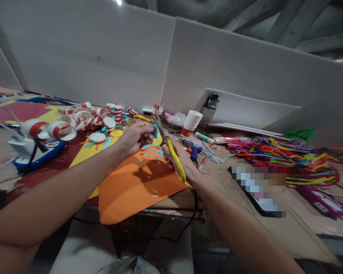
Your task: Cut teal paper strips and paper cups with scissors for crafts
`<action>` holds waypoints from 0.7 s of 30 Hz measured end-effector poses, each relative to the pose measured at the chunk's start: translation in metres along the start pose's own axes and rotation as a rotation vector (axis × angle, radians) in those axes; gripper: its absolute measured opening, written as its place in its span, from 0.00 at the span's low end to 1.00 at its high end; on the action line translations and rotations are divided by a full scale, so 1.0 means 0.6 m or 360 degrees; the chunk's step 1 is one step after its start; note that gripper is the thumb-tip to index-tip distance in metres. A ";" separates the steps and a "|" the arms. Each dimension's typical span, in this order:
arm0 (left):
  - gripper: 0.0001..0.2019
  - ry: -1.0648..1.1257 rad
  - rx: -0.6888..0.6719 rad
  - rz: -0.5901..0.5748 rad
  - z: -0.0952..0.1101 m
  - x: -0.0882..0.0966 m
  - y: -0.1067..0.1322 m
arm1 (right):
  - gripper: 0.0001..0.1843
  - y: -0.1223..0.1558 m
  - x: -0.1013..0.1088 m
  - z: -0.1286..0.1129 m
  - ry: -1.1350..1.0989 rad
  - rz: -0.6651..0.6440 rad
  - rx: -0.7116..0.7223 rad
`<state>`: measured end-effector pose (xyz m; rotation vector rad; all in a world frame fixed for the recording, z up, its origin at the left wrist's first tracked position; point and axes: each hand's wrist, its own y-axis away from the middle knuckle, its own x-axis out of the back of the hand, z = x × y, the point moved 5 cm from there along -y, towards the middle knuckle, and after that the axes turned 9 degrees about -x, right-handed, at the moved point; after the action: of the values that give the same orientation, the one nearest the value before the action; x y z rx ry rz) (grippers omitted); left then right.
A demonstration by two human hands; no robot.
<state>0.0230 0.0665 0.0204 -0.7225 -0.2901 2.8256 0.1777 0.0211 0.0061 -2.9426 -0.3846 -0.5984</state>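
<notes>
My left hand [135, 137] pinches a small blue piece of paper [155, 131] above the table. Close to its right, my right hand [179, 156] grips a pair of scissors [174, 156] with yellow handles. The blades point up and away from me, beside the blue paper; whether they touch it I cannot tell. Below both hands lies an orange sheet of paper [131, 190], its near edge hanging past the table's edge. Small blue scraps [148, 154] are scattered over its far part.
Cut paper-cup rings [61, 130] and a blue power strip [40, 156] are at left. Stacked paper cups [192, 122], a bottle [209, 110] and a blue glue gun [194, 152] stand or lie beyond my right hand. Colourful pipe cleaners [274, 152] and a phone [257, 192] lie right.
</notes>
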 end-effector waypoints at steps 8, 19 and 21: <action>0.05 -0.0006 -0.0018 -0.0026 -0.001 -0.001 0.001 | 0.20 0.005 -0.002 -0.006 0.0021 -0.0036 -0.0009; 0.04 -0.0008 -0.0024 -0.0043 0.003 -0.005 0.002 | 0.21 0.007 -0.007 -0.005 -0.0065 -0.0074 -0.0060; 0.04 -0.0008 -0.0025 -0.0053 0.003 -0.005 0.002 | 0.21 0.007 -0.007 -0.005 -0.0051 -0.0080 -0.0056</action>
<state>0.0245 0.0646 0.0230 -0.7068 -0.3226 2.7972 0.1742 0.0156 0.0069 -2.9874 -0.4568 -0.5705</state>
